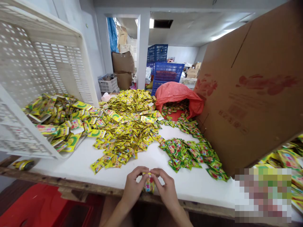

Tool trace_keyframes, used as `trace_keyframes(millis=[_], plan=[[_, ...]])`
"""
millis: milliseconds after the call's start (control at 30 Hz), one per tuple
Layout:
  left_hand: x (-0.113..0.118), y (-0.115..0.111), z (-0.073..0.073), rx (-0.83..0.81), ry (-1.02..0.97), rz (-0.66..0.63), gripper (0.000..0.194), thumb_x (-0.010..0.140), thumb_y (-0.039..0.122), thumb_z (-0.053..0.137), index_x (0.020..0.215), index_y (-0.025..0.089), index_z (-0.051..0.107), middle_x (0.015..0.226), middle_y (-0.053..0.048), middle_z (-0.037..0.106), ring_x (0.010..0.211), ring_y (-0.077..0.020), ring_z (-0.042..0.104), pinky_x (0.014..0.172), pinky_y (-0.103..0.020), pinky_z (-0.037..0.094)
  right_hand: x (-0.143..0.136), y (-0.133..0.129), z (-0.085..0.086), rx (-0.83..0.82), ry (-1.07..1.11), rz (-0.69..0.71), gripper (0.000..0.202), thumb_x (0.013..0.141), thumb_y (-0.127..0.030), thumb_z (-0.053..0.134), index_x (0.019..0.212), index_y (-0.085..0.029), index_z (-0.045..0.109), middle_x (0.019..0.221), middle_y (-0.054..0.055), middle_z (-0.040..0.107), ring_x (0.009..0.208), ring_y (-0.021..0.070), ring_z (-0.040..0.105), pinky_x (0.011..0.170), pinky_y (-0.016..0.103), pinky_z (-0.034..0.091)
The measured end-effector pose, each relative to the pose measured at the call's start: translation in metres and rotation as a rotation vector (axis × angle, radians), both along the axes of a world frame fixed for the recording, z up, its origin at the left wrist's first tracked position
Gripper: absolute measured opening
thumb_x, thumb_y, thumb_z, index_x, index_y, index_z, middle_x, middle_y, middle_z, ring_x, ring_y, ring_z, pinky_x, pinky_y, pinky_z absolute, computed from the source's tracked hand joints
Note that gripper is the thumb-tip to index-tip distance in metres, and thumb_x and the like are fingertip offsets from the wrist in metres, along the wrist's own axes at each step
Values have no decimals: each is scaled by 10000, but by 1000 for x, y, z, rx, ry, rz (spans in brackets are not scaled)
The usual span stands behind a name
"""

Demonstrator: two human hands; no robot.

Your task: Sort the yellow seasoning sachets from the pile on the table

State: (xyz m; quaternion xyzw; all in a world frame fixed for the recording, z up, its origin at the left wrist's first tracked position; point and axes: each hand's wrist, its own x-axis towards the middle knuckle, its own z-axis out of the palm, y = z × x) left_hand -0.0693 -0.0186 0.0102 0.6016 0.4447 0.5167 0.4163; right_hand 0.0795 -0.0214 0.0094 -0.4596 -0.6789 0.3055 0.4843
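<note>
At the front edge of the white table, a small yellow packet (148, 183) with red and coloured print hangs upright between my hands. My left hand (133, 184) pinches its top edge from the left, thumb and forefinger together. From the other side, my right hand (164, 183) pinches the same top edge. The fingertips of both hands almost meet there. Beyond them lies a large heap of small yellow sachets (127, 135), with several flat yellow packets on top. To the right is a pile of green sachets (184, 153) with red print.
A white plastic crate (88, 75) lies tipped at the left, spilling larger yellow packets (71, 126). A red sack (177, 93) opens onto green sachets at the back. One big cardboard box (236, 94) leans at the right. A red stool (35, 205) stands below the table's left edge.
</note>
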Motion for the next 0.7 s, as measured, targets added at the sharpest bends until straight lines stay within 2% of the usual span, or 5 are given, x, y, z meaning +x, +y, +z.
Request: trace_keyframes(millis=[133, 267, 400, 567, 700], plan=[[2, 3, 6, -20, 64, 24, 159, 785, 291, 540, 804, 174, 647, 822, -50, 653, 801, -182, 593, 739, -271, 459, 2, 1, 0, -5, -108, -11, 181, 864, -283, 448, 908, -208, 606, 868, 40, 645, 819, 180, 588, 739, 266, 456], [3, 9, 14, -67, 92, 36, 180, 772, 310, 548, 775, 159, 647, 731, -38, 650, 699, -171, 586, 663, -258, 457, 4, 5, 8, 36, -256, -26, 178, 866, -268, 435, 899, -209, 599, 828, 32, 650, 754, 176, 585, 697, 266, 444], [4, 10, 13, -85, 59, 17, 199, 767, 319, 556, 796, 152, 660, 729, -41, 659, 699, -173, 587, 659, -255, 457, 7, 8, 17, 50, -331, 11, 187, 870, -260, 423, 871, -207, 603, 785, 26, 647, 722, 169, 580, 669, 253, 436], [-2, 5, 0, -125, -65, -59, 229, 757, 329, 575, 875, 157, 670, 812, -57, 682, 773, -190, 601, 722, -276, 465, 11, 7, 17, 28, -203, 136, 205, 872, -268, 434, 905, -210, 628, 820, 34, 643, 772, 168, 586, 704, 254, 451], [-6, 5, -6, -146, -99, -107, 235, 737, 324, 599, 895, 169, 676, 860, -59, 684, 827, -202, 603, 766, -296, 463, 12, 6, 10, -23, -42, 124, 220, 863, -306, 461, 946, -211, 642, 875, 49, 653, 828, 183, 594, 747, 279, 469]])
